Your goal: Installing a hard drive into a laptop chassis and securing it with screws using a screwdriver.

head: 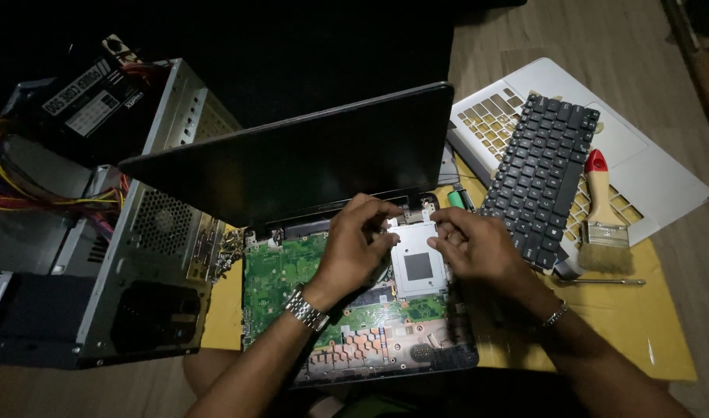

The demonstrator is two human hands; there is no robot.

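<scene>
Yellow mat [649, 325] on wooden floor [641, 31], opened laptop [354, 310] under both hands.

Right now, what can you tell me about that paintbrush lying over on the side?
The paintbrush is a flat, wide one with a pale wooden handle tipped red, a metal band and light bristles. It lies untouched, bristles toward the person, across the white laptop cover, just beside the loose black keyboard. Neither hand is near it.

Dim room, light falls only on the work area. Wood-plank floor [602, 35] at upper right, yellow mat [649, 325] over it. Top left in black shadow.
</scene>
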